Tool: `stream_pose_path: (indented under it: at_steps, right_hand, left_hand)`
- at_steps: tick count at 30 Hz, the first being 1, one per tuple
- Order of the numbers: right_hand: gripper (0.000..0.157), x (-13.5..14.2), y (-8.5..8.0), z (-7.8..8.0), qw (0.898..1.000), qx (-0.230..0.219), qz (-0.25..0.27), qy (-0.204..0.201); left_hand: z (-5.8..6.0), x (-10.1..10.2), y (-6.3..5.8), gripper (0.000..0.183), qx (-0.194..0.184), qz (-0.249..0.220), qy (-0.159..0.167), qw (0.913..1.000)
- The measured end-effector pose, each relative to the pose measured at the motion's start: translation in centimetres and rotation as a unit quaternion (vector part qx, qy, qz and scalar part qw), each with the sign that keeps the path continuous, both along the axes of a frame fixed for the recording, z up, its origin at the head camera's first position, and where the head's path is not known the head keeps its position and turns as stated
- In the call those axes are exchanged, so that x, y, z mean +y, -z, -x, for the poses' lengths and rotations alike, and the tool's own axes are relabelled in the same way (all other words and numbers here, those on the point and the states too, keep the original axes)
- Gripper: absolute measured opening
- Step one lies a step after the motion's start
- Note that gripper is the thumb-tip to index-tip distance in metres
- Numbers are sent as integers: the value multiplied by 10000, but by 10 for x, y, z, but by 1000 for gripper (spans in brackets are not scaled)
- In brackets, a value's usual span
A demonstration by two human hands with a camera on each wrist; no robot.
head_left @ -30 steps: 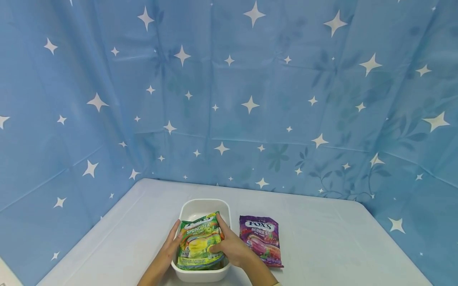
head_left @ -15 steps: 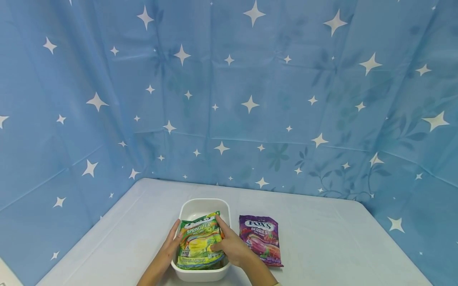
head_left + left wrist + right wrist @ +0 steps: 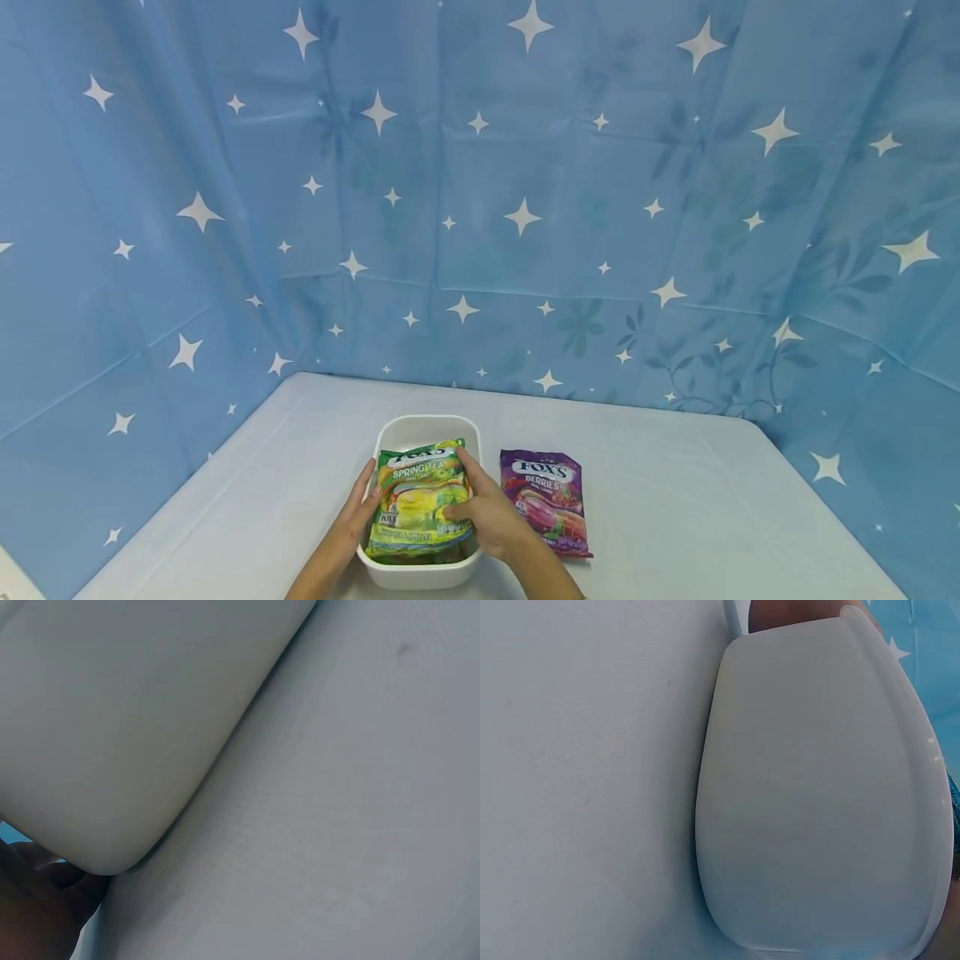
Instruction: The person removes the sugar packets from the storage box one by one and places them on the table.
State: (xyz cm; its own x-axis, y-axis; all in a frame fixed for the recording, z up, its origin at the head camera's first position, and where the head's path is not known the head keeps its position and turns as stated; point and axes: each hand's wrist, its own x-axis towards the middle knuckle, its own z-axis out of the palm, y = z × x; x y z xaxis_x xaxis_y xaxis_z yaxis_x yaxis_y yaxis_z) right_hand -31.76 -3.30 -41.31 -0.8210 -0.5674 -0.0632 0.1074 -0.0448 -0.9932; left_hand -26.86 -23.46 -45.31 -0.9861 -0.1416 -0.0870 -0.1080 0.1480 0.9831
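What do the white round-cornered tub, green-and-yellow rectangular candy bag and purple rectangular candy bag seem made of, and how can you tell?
White tub: probably moulded plastic, smooth and faintly glossy, from its rounded walls and rim highlights.

Green-and-yellow candy bag and purple candy bag: likely thin plastic film, printed, slightly shiny, given their wrinkled edges; a foil lining is possible.

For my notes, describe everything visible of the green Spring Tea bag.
The Spring Tea bag is green and yellow, of glossy, flexible-looking plastic, with "FOX'S" across the top and a large yellow picture below its name. It looks plump and closed, slightly creased, printed face up, top edge away from the person. It sits within the white container; what its underside rests on is hidden. The right hand grips its right side, thumb over the front; the left hand is at its left edge.
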Motion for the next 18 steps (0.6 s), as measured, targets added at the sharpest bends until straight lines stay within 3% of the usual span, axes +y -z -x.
stream_pose_path:
  at_steps: [9, 18]
  right_hand:
    - [90, 1, 3, 1, 9990, -73, 442, 39]
    - [90, 17, 9, 0, 9895, -479, 1354, 152]
  left_hand:
    - [0, -1, 0, 74, -23, 106, -62, 9999]
    - [0, -1, 1, 71, 36, 37, 4, 10000]
